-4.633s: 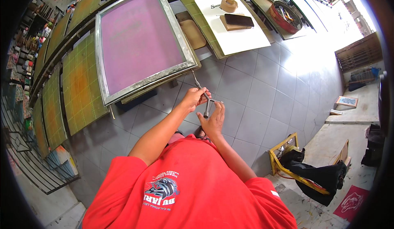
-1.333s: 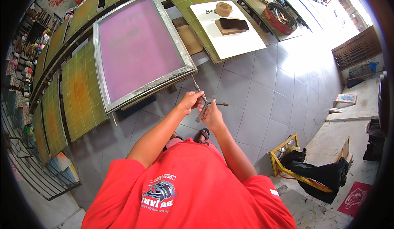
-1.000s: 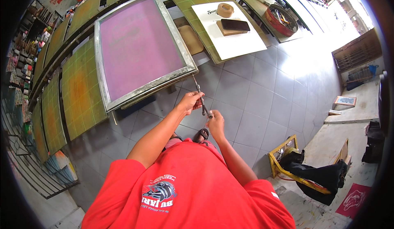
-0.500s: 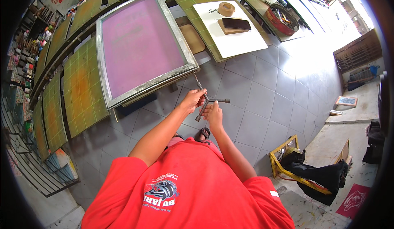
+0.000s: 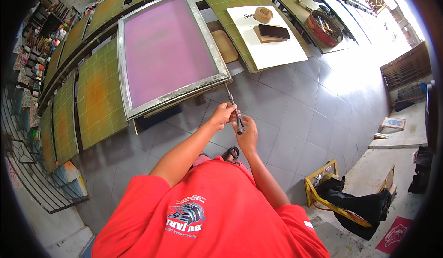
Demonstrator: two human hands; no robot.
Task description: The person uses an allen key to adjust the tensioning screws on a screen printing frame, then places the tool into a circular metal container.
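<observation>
A dark metal three-way socket wrench point(image 5: 239, 131) is in both my hands, its shaft pointing up toward the near right corner of a silver-framed printing screen point(image 5: 170, 96) with pink-purple mesh. A thin rod point(image 5: 227, 90) runs between that corner and the wrench's upper end. My left hand point(image 5: 223, 115) is closed around the shaft. Just right of it, my right hand point(image 5: 248, 132) has its fingers curled about the wrench's lower arms. One arm's socket end points toward me; the other arms are mostly hidden by my fingers. The screen lies on a board.
Green gridded boards point(image 5: 99, 96) line the rack on the left. Right of the screen, a white sheet point(image 5: 272, 57) bears a tape roll point(image 5: 263, 14) and a phone point(image 5: 274, 31) on a block. A red round tray point(image 5: 324, 29) holds tools. A yellow frame point(image 5: 318, 175) stands lower right.
The wrench has turned between my hands: the arm that stuck out to the right no longer shows there. My hands stay close to the screen's corner. The whole view has shifted slightly.
</observation>
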